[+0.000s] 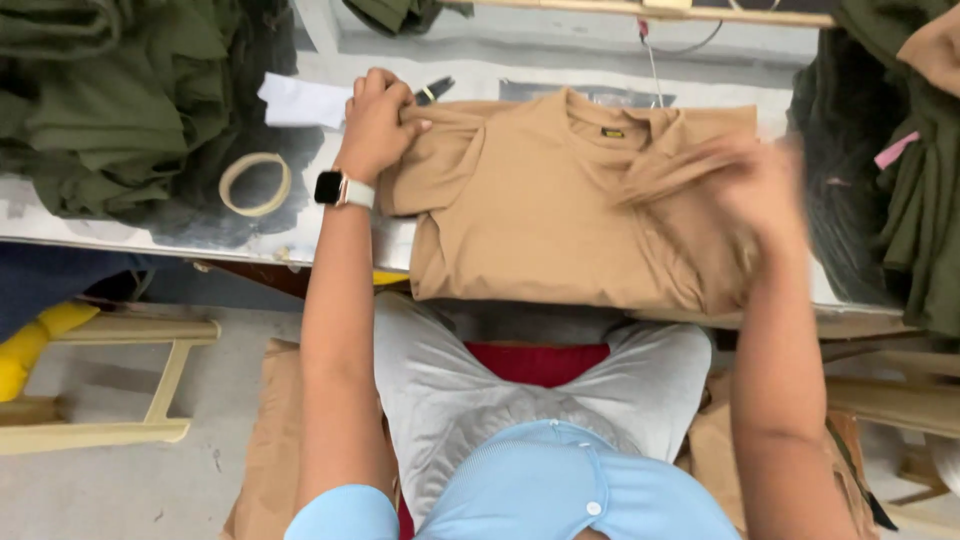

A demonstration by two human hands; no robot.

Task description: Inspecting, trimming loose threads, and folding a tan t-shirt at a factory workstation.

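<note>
The left hand (375, 120) is closed in a fist on the tan shirt (540, 210), pinching a bunch of cloth at the shoulder where the sleeve is folded in. A watch (333, 188) with a white strap sits on that wrist. The right hand (765, 185) is blurred; it lies on the other side of the shirt, over the folded-in sleeve, and appears to grip the cloth there, though I cannot tell how its fingers stand.

The shirt lies flat on the bench (150, 240) between the two hands, collar away from the person, with a small dark label inside the neck. Its lower hem reaches the near edge of the bench, just above the person's lap.

Just beyond the left hand lies a sheet of white paper (300, 100), and beside it a dark tool (435, 90), only its handles showing past the knuckles. Further out to the left of that hand rests a ring of tape (255, 184), and past it a heap of green cloth (120, 100). To the right of the right hand lies more green cloth (920, 200) with a pink tag (895, 150) on it.

Below the left forearm, down on the floor, stands a pale wooden frame (150, 380) with something yellow (35, 345) beside it.
</note>
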